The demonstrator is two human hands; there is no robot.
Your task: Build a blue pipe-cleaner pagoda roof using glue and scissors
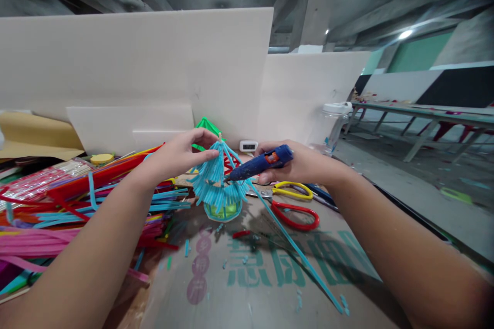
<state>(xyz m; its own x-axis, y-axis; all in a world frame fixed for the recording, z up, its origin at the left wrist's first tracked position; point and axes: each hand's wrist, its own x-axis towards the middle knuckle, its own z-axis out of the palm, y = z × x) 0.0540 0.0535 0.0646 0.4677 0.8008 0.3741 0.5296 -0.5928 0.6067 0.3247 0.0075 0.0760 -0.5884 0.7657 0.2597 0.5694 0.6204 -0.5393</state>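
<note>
Head view: gluing step, right hand (304, 164) grips glue gun (259, 163), tip at blue straw tree (216, 185).
Left hand (181, 153) pinches its top at frame centre; next needs a steady squeeze.

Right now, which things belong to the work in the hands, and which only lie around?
In use:
left hand on the blue straw model
right hand holding the blue glue gun
long blue straw

Lying about:
red scissors
yellow scissors
straw pile
clear bottle
</note>
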